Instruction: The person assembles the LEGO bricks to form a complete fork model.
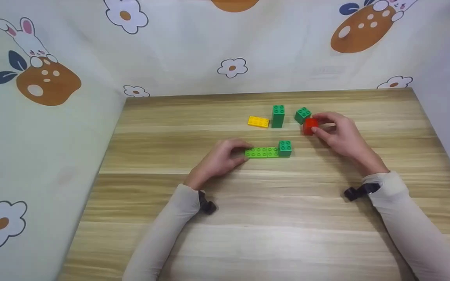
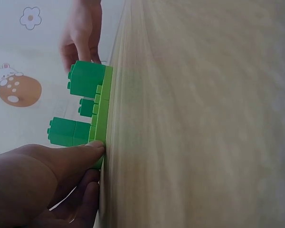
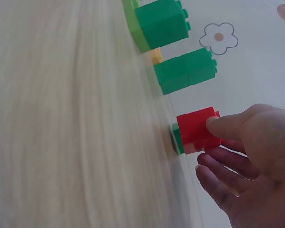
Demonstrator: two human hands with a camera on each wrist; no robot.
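Observation:
My left hand (image 1: 222, 158) pinches the left end of a row of light green toy building bricks (image 1: 259, 152), thumb in front and fingers behind. The row lies flat on the table, and a dark green brick (image 1: 284, 147) sits on its right end. My right hand (image 1: 343, 136) holds a red brick (image 1: 309, 127) between thumb and fingers. In the right wrist view the red brick (image 3: 194, 131) overlaps a green brick (image 3: 177, 138) behind it. That green brick (image 1: 302, 114) stands just beyond the red one in the head view.
Behind the light green row, a tall stack of two dark green bricks (image 1: 278, 117) stands upright. A flat yellow brick (image 1: 258, 121) lies to its left. The wood-grain table (image 1: 272, 242) meets a patterned cloth wall (image 1: 182, 58) at the back and sides.

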